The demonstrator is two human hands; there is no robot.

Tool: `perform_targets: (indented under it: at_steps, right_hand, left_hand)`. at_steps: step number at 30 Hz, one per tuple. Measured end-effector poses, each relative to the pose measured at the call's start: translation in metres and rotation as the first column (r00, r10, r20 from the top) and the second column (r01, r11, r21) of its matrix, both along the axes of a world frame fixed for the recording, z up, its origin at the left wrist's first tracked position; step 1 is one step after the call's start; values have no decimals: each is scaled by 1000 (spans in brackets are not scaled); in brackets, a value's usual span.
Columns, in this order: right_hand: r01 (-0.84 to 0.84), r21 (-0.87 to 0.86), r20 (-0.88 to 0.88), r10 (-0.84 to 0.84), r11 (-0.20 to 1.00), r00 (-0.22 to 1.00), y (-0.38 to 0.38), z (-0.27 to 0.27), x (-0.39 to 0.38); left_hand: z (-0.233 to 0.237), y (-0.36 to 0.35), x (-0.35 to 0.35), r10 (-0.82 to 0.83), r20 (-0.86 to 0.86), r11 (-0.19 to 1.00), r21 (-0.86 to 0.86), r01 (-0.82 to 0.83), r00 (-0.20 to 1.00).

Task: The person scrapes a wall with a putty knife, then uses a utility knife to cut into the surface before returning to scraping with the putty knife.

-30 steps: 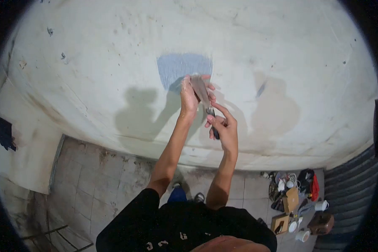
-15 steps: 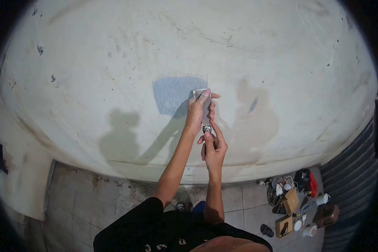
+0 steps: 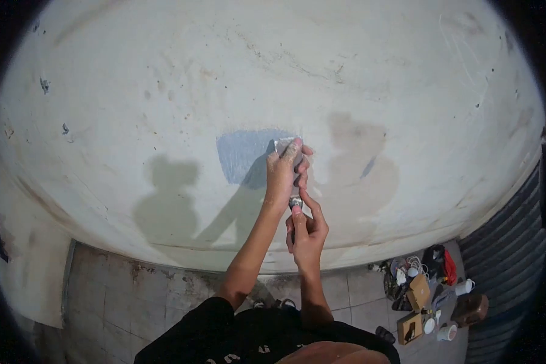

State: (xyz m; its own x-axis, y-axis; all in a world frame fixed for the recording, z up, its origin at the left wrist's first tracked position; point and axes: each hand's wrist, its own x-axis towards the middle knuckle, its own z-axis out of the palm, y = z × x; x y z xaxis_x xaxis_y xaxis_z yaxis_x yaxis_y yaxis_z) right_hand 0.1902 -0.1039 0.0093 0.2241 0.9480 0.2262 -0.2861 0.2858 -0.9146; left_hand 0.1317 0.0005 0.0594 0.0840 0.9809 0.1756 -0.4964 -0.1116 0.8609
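Both my hands are raised against a pale, stained wall (image 3: 164, 79). My right hand (image 3: 307, 227) grips the dark handle of a putty knife (image 3: 292, 173), index finger stretched along it. My left hand (image 3: 283, 173) presses its fingers on the flat metal blade, holding it to the wall. The blade's tip sits at the right edge of a blue-grey patch (image 3: 242, 155) of fresh filler on the wall. White filler smears my left fingers.
A tiled floor (image 3: 133, 291) lies below the wall. At the lower right a heap of things (image 3: 428, 291) rests on the floor: cups, small boxes, a red-and-black bag, cables. A dark ribbed shutter (image 3: 515, 255) stands at the far right.
The putty knife went from tilted and free of the wall to flat against it. Both hands came closer together, left fingers now on the blade. The view tilted up slightly.
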Motion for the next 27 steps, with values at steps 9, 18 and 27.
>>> perform_targets:
  at_steps: [9, 18, 27]
  right_hand:
    - [6, 105, 54, -12, 994, 998, 7, -6, 0]
    - [-13, 134, 124, -4, 991, 992, 10, -6, 6]
    - [-123, -14, 62, 124, 992, 990, -2, 9, 15]
  left_hand:
    - [10, 2, 0, -1, 8, 1000, -23, 1, 1000]
    - [11, 2, 3, 4, 81, 998, -56, 1, 997]
    - [2, -1, 3, 3, 79, 994, -106, 5, 997]
